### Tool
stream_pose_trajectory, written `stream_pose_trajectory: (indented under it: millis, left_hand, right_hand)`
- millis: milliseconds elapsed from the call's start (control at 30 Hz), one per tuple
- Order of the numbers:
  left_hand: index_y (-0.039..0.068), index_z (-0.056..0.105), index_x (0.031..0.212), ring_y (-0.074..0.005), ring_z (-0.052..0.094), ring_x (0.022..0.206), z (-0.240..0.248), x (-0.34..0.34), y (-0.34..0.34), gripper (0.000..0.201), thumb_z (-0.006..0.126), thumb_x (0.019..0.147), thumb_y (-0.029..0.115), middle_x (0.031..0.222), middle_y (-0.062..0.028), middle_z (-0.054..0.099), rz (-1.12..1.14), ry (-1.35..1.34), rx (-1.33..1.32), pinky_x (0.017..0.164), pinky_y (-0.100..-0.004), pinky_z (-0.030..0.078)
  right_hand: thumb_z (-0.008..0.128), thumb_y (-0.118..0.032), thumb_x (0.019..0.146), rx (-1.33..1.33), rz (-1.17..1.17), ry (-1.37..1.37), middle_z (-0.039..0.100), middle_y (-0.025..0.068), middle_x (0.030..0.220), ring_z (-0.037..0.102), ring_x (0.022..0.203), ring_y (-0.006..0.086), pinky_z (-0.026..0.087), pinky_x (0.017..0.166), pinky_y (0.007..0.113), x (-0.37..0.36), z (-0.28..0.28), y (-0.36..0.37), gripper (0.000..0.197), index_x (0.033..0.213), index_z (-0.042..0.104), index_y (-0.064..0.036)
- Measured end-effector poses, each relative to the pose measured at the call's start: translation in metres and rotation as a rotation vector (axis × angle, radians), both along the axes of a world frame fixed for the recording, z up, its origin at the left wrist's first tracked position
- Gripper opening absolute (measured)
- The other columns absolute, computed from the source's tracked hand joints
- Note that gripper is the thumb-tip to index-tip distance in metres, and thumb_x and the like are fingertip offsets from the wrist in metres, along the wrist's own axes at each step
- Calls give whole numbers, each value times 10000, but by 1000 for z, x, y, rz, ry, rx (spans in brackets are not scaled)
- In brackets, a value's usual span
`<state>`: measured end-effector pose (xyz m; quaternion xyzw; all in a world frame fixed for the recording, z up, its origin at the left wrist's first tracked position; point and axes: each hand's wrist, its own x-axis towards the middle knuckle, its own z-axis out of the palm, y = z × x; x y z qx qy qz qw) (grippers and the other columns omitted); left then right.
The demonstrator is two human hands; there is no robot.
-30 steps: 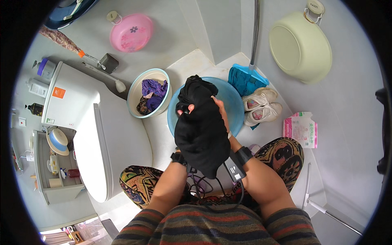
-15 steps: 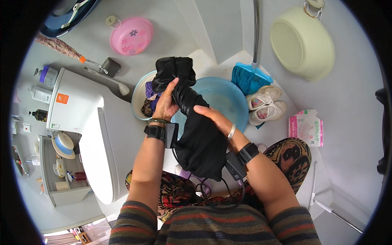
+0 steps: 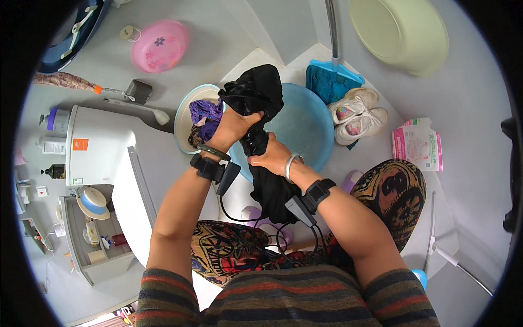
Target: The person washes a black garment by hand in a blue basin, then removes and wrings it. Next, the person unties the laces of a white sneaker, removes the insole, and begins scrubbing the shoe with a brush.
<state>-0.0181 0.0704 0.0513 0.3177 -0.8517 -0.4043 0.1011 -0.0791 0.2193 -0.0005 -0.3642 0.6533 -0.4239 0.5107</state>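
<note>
A wet black garment [image 3: 259, 87] hangs over the blue basin [image 3: 328, 133], bunched in the middle. My left hand [image 3: 234, 128] is closed around its upper part, thumb across the cloth. Just below and to the right, my right hand [image 3: 274, 156] grips the narrow, twisted stretch. The garment's looser lower end drapes toward my knees, beneath my right wrist. Left of the blue basin, a cream basin [image 3: 182, 122] with a light blue rim holds purple and dark patterned cloths [image 3: 206, 111]. Both wrists wear black strapped devices with cables.
A teal mop [image 3: 327, 82] leans behind white sneakers [image 3: 357, 120] on the right. A pink and white package [image 3: 417, 144] stands beyond them. The white toilet [image 3: 103, 141] is on my left. A pink basin [image 3: 160, 46] and a pale green basin [image 3: 400, 32] hang on the walls.
My right hand has turned and closed around the garment, where before it lay flatter against it. Both hands sit nearer each other, and the middle of the cloth is more tightly bunched.
</note>
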Motion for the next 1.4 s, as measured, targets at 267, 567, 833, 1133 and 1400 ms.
stream_pose_trajectory:
  millis: [267, 567, 833, 1133, 1400]
  left_hand:
    - [-17, 548, 1195, -206, 604, 991, -34, 11, 16, 485, 745, 789, 160, 1094, -122, 638, 88, -27, 18, 869, -324, 490]
    - [0, 494, 1277, -190, 603, 1010, -13, 46, 17, 491, 687, 835, 92, 1139, -87, 600, 317, 284, 817, 886, -332, 512]
    - [-5, 554, 1206, -177, 602, 984, -5, 66, 61, 415, 685, 850, 163, 1106, -55, 610, 431, 265, 932, 882, -309, 496]
    - [-32, 284, 1449, -240, 349, 1336, -3, 95, 53, 870, 502, 906, 612, 1466, -167, 361, 39, -114, 627, 1116, -338, 262]
    - [76, 355, 1437, -266, 426, 1301, -67, 135, 33, 767, 385, 922, 643, 1439, -86, 432, 462, 461, 1188, 1067, -439, 369]
  right_hand:
    - [745, -421, 662, 162, 90, -1, 541, 342, 1197, 559, 1114, 441, 449, 976, 410, 7, -31, 1, 1040, 1370, 203, 114]
    - [821, -234, 696, -224, -161, -718, 258, 214, 1480, 302, 1369, 296, 283, 1112, 357, 5, -13, -2, 1154, 1501, 12, -58]
    - [815, -311, 743, -314, -163, -820, 438, 96, 1360, 410, 1283, 232, 311, 1094, 360, 3, 8, 5, 999, 1471, 165, -97]
    - [804, -217, 732, -244, 37, -686, 528, 110, 1289, 493, 1195, 221, 366, 1042, 352, 7, 3, 14, 784, 1372, 394, -26]
    - [749, -127, 729, -123, 56, -965, 631, 84, 1134, 610, 1005, 189, 470, 933, 323, -6, 24, 22, 561, 1238, 547, -6]
